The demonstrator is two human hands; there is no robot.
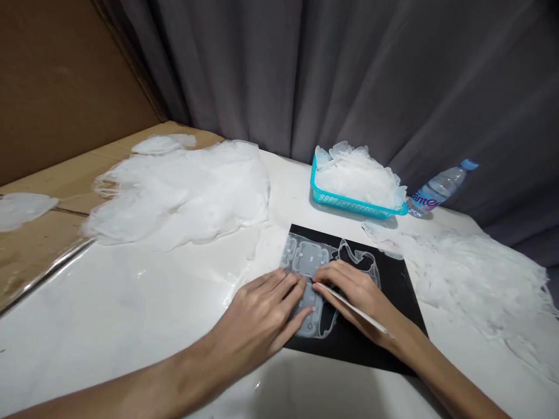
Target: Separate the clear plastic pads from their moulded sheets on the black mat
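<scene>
A translucent moulded silicone-like sheet [311, 259] with rounded panels lies on a black mat [391, 279]. My left hand [266, 308] rests flat on the sheet's left part, fingers stretched out and thumb spread towards the near edge. My right hand [353, 291] is closed round a slim white stick-like tool [358, 311], whose tip is at the sheet near my left fingertips. The exact tip is hidden by my fingers. To the right of the panels, a loose strip of clear trimming [371, 265] curls on the mat, partly behind my right hand.
A large pile of translucent white sheets [192, 192] lies at the left, partly over cardboard [78, 169]. Behind the mat stands a turquoise basket [349, 206] full of translucent pieces [353, 174]. A tilted water bottle [441, 189] and a heap of clear scraps [484, 285] are at the right.
</scene>
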